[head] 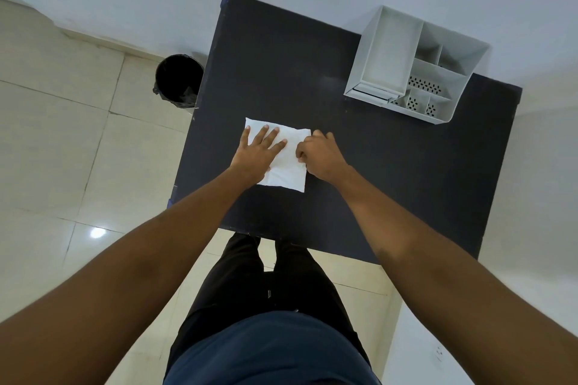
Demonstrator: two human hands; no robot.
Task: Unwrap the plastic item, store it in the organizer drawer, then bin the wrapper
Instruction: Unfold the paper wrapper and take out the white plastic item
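Package: the white wrapped item (286, 162) is lying flat on the dark table (406, 181), well short of the organizer (416, 72).
Left hand (259, 150): spreading flat, pinning the wrapper.
Right hand (319, 155): curling, pinching the wrapper's right edge.
Technique: likely best peeling slowly while holding firm.
Bin (178, 80): standing on the floor, left of the package.

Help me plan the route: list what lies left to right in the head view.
bin → left hand flat on the packet → right hand pinching its edge → organizer
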